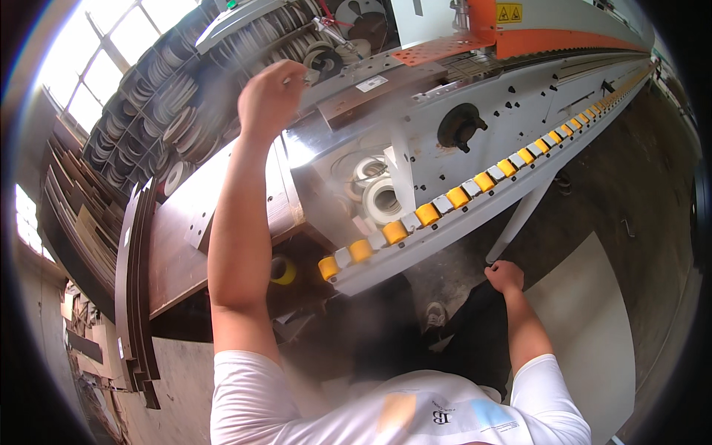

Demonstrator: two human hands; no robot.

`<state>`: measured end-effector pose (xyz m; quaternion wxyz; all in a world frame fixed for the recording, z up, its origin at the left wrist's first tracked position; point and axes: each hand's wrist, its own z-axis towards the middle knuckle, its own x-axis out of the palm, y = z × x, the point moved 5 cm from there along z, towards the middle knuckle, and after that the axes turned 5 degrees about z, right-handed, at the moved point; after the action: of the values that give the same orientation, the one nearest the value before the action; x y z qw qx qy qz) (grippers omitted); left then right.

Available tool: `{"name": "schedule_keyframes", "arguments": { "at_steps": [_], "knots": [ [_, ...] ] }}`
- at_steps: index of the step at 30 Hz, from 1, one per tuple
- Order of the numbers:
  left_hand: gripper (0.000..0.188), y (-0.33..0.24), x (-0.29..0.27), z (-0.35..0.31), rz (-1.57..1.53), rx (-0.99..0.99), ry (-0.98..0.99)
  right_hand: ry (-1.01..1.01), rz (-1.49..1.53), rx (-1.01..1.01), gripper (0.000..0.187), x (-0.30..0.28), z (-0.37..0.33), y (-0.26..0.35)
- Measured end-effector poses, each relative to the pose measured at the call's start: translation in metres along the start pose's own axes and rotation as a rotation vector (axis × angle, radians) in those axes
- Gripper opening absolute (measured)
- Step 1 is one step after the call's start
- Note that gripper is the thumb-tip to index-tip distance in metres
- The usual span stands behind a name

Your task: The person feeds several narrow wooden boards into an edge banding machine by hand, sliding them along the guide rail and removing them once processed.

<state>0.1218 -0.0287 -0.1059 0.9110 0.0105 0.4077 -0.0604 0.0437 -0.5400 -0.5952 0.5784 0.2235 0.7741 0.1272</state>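
Observation:
My left hand [273,96] is raised at the end of my stretched arm, its fingers curled in and nothing visible sticking out of them. Just right of it, on the edge banding machine [426,167], lies a brown panel [382,95] with a white label; the hand looks apart from it. Low beside my thigh, my right hand [506,276] is closed in a fist with nothing seen in it. Behind that fist stands a thin grey support leg [519,222]. A row of yellow rollers [426,215] runs along the machine's near edge.
Racks of banding rolls [159,96] fill the back left. Brown strips [130,282] lean by a brown-topped table [178,256]. White tape rolls [382,199] sit inside the machine's near end. A large pale board [582,326] is at my right. An orange guard [549,41] tops the machine.

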Motion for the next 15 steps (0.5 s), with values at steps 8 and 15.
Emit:
{"name": "schedule_keyframes", "arguments": {
  "at_steps": [8,15],
  "knots": [
    [0.058,-0.060,0.048,-0.035,0.197,0.227,0.605,0.003,-0.007,0.026,0.037,-0.006,-0.006,0.003],
    [0.073,-0.085,0.060,-0.040,0.363,0.293,0.567,-0.004,-0.008,-0.004,0.035,0.001,0.000,-0.004]
  ]
}}
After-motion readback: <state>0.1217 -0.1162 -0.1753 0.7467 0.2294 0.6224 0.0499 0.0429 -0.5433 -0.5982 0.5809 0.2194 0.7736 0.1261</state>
